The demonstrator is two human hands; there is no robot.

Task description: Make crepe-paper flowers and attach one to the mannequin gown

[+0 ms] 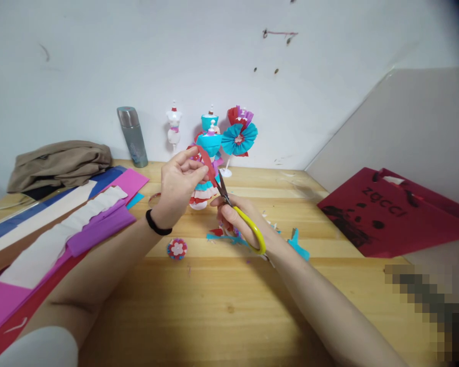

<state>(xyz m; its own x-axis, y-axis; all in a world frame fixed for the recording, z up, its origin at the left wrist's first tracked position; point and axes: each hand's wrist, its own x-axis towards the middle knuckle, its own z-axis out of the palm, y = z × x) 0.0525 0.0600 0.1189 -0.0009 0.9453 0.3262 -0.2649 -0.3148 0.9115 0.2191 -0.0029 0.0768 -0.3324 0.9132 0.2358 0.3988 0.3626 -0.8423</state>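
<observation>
My left hand (183, 178) pinches a narrow red strip (207, 162), paper or fabric, raised over the table. In my right hand (239, 214) is a pair of scissors (248, 224) with yellow handles. Their blades meet the lower end of the strip; whether they cut into it I cannot tell. Just behind my hands stands a small mannequin (209, 143) in a blue top and a ruffled, layered skirt, partly hidden by them. Below my left hand a round flower rosette (177, 248) with a white centre lies on the table.
More mannequins stand by the wall, one plain white (173, 122), another with a blue pleated fan (240, 138). Blue scraps (299, 245) lie at right. Coloured sheets (61, 239), a brown cloth (61, 162) and a flask (133, 137) are left, a red bag (398, 214) right.
</observation>
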